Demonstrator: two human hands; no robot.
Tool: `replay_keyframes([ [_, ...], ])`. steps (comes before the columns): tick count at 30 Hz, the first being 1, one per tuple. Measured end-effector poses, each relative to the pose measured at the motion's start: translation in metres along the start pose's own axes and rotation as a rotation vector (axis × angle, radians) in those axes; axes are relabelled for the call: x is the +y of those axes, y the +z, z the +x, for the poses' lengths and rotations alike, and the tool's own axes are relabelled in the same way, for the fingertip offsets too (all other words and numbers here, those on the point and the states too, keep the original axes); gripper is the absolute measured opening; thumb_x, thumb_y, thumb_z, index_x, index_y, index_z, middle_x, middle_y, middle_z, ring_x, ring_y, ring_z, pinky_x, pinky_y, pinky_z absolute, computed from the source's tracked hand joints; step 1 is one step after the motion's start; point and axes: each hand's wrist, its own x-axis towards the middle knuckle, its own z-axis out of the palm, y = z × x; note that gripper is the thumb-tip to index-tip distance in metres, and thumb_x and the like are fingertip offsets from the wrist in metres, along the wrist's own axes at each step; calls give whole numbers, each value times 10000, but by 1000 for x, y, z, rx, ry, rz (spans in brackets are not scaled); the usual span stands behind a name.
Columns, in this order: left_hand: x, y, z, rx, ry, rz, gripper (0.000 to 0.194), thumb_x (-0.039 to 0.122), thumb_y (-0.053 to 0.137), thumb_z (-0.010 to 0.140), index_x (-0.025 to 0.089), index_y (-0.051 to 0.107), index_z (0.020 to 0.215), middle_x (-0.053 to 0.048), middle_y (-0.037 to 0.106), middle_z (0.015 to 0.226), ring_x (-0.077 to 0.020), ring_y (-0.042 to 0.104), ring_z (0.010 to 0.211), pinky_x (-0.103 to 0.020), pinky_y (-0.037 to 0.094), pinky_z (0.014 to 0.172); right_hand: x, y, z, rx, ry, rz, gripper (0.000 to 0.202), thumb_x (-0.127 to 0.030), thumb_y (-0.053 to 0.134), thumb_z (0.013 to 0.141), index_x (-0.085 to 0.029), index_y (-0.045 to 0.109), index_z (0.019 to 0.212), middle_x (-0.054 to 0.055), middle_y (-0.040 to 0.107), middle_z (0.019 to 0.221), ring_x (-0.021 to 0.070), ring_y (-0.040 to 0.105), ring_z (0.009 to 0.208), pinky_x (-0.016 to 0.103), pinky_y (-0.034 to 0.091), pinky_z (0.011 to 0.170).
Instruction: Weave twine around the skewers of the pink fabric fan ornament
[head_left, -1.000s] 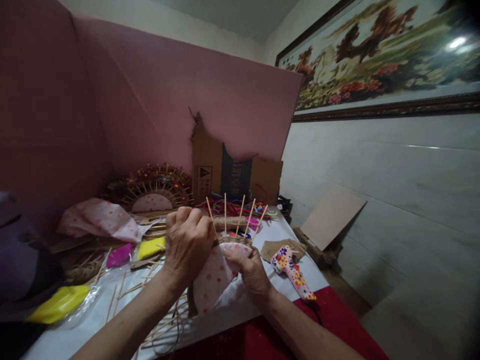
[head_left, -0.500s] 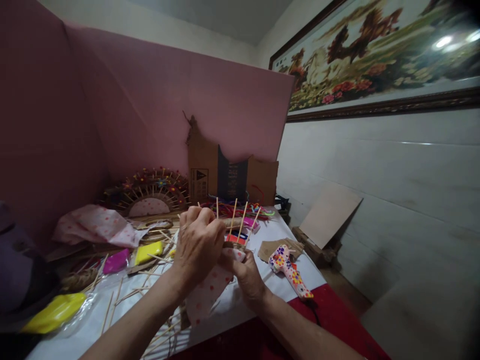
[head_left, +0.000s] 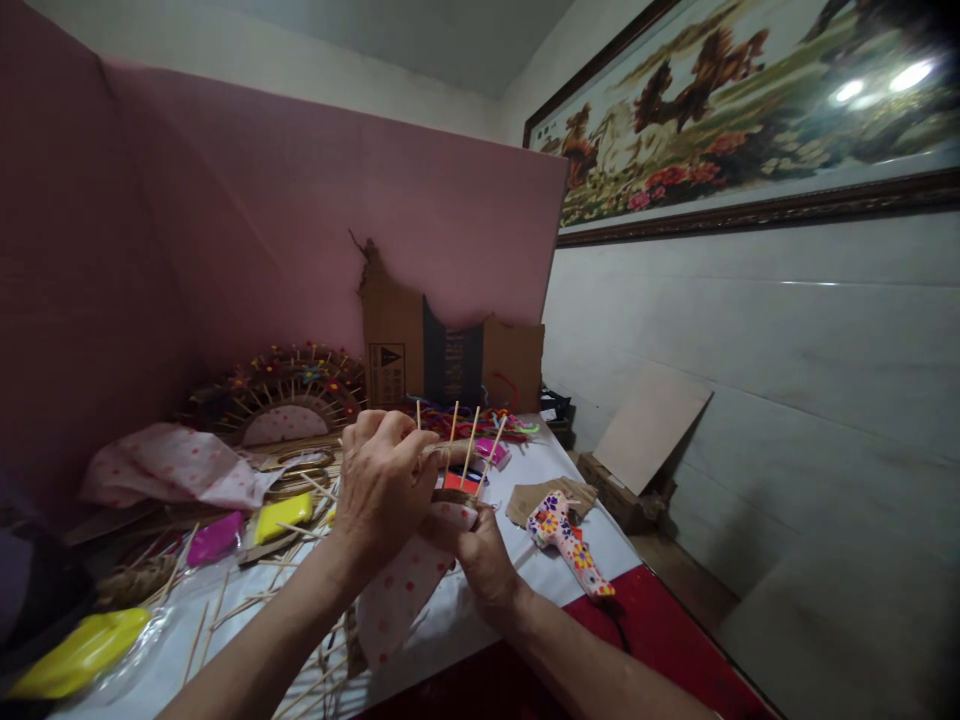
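My right hand (head_left: 486, 562) grips the lower edge of a piece covered in white cloth with pink dots (head_left: 409, 590), thumb on top. Several thin wooden sticks (head_left: 470, 447) stand up in a row from the brown rim of this piece, fanned out. Over the rim's left part lies my left hand (head_left: 384, 490), closed, fingers curled down among the sticks. Its fingertips are mostly hidden, so what they pinch cannot be made out. Just right of the hands, a flower-patterned glue gun (head_left: 566, 540) rests on a cardboard scrap (head_left: 525, 503).
A finished-looking stick fan with coloured flowers (head_left: 289, 385) leans at the back left, beside dotted cloth (head_left: 169, 465). Yellow clay packs (head_left: 283, 517), a magenta pack (head_left: 215, 538) and loose sticks (head_left: 217, 610) lie left. Torn cardboard (head_left: 390, 330) stands behind; coloured pipe cleaners (head_left: 517, 428) lie before it.
The view has turned slightly right, so the scene sits a little further left. My left hand's fingers have shifted slightly at the sticks; my right hand keeps its grip.
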Motion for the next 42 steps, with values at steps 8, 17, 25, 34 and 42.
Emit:
replay_keyframes([
  [8, -16, -16, -2, 152, -93, -137, 169, 132, 559, 765, 145, 612, 926, -89, 632, 867, -244, 508, 869, -411, 413, 791, 3, -3, 0, 89, -26, -19, 190, -299, 759, 604, -158, 722, 727, 7, 638, 630, 118, 528, 572, 239, 426, 586],
  [17, -29, -17, -45, 55, -77, -81, 46, 195, 582, 779, 174, 622, 784, -71, 615, 792, -232, 497, 821, -396, 400, 764, 4, -6, -2, 133, -16, -103, 198, -331, 738, 633, -143, 682, 609, -14, 567, 525, 98, 450, 485, 235, 381, 509],
  [25, -21, -13, -46, 18, -114, 43, 99, 221, 589, 770, 220, 667, 708, -56, 592, 734, -243, 482, 794, -405, 353, 746, 3, -3, -3, 50, -3, -92, 214, -346, 734, 644, -144, 707, 709, 21, 624, 623, 134, 516, 555, 275, 442, 583],
  [34, -26, -14, -40, 55, -125, 59, 143, 223, 571, 790, 208, 660, 679, -56, 614, 722, -246, 475, 800, -399, 333, 738, -1, 0, -6, 22, -44, -123, 196, -334, 722, 668, -150, 704, 731, 5, 594, 614, 123, 492, 562, 264, 425, 595],
  [42, -30, -17, -34, 49, -104, 100, 136, 222, 589, 781, 210, 659, 665, -44, 616, 701, -245, 472, 796, -384, 322, 722, -1, 0, -7, 32, -13, -158, 245, -385, 732, 633, -148, 676, 661, -3, 561, 556, 106, 438, 503, 239, 384, 507],
])
